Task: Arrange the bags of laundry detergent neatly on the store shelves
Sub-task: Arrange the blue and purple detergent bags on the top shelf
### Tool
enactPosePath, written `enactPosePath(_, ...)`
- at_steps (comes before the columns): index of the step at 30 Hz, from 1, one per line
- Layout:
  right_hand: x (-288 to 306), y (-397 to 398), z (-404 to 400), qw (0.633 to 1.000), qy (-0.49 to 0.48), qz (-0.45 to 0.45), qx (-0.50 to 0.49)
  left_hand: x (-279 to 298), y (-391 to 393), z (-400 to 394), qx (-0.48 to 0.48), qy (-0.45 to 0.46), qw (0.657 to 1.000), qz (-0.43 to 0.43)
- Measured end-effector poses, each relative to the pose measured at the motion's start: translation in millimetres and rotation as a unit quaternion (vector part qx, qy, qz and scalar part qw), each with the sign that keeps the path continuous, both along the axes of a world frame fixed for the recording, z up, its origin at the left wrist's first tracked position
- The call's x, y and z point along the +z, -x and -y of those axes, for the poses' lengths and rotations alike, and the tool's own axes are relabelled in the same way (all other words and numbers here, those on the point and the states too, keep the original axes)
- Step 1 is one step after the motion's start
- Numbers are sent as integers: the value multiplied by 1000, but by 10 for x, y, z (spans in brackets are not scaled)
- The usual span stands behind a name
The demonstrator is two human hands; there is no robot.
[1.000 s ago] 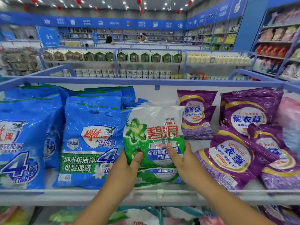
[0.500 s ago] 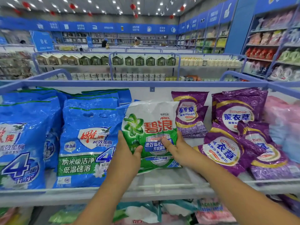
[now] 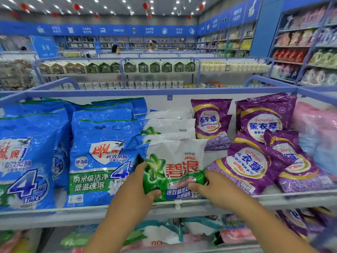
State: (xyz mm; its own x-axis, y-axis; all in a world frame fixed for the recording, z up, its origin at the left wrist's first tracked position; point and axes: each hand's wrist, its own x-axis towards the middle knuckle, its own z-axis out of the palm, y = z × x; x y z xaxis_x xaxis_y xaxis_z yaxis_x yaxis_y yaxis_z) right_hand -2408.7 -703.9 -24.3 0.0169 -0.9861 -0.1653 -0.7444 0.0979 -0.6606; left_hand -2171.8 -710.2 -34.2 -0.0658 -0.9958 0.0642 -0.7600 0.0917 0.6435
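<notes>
Fingers (image 3: 196,187) of both hands grip green bag (image 3: 175,168); I advise seating it square against shelf lip (image 3: 91,209).

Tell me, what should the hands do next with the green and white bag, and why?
Probably let go. Both the left hand and the right hand grip the green and white bag, which seems to rest at the shelf's front edge, in line with the white bags behind it.

"ARIEL" on green-white bag (image 3: 175,167)
</notes>
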Motion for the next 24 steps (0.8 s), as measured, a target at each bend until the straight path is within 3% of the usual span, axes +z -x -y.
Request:
enactPosePath(7, -47, -77, 74, 992, 45, 46, -106, -70, 66, 65, 27, 87, 989, -116)
enactPosePath(10, -106, -166, 127, 989, 69, 36, -127, -119, 152, 73, 68, 69, 983, -154)
enactPosePath(12, -113, -188, 135, 988, 69, 32, -133, -105, 201, 61, 84, 100, 982, -137)
enactPosePath(15, -120, -93, 89, 988, 63, 41, -137, -95, 266, 60, 82, 231, 965, -92)
enactPosePath(19, -28, 335, -92, 972, 123, 71, -189, -47, 554, -29, -42, 376, 919, -112)
enactPosePath(24, 130, 1182, -325, 956, 151, 92, -236, 29, 1227, -8, -214, 287, 925, -126)
